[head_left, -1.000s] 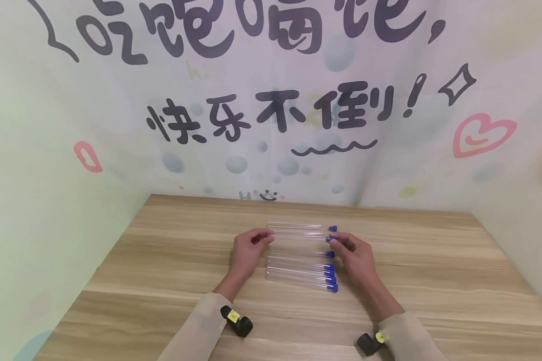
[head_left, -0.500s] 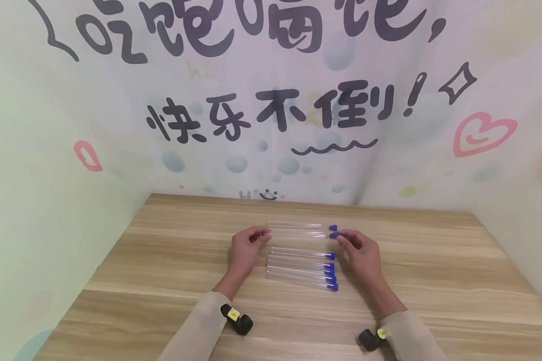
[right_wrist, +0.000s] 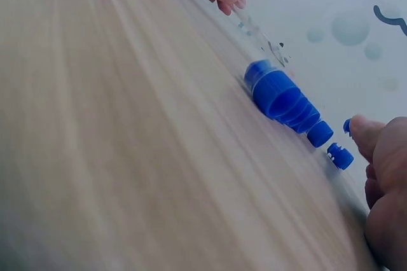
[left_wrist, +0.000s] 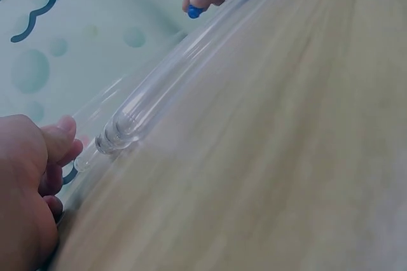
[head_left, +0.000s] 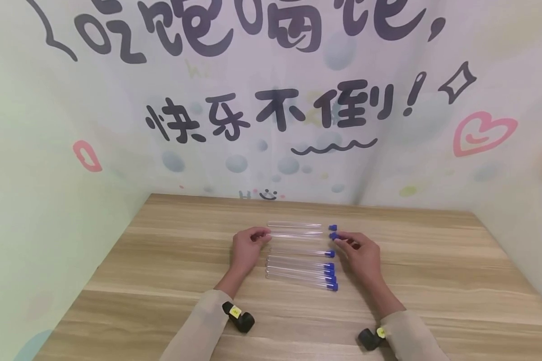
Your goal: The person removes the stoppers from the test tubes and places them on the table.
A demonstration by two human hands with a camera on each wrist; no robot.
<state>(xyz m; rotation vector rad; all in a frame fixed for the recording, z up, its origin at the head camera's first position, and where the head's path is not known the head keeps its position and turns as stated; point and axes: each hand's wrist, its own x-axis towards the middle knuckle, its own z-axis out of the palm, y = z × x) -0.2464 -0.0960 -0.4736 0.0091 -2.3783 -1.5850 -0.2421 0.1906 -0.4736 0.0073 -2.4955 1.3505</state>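
In the head view my left hand (head_left: 247, 246) pinches the rounded end of a clear test tube (head_left: 298, 234), which lies crosswise with its open mouth to the right. My right hand (head_left: 361, 251) pinches a small blue cap (head_left: 333, 235) between thumb and fingers, a short gap off that mouth. The left wrist view shows the same blue cap (left_wrist: 194, 11) at the fingertips. Behind, an uncapped test tube (head_left: 294, 224) lies on the table, with a loose blue cap (head_left: 332, 227) beyond its mouth. Nearer, a capped test tube (head_left: 302, 252) lies alone.
Several more capped test tubes (head_left: 298, 273) lie side by side in front, blue caps to the right. The wood-grain table (head_left: 171, 240) meets a printed wall sheet (head_left: 271, 165) at its back edge. Black cameras (head_left: 241, 320) sit at both wrists.
My right hand has drawn the blue cap rightward, away from the tube's mouth, and then shifted very slightly back. My left hand has moved a little to the left, still holding the tube.
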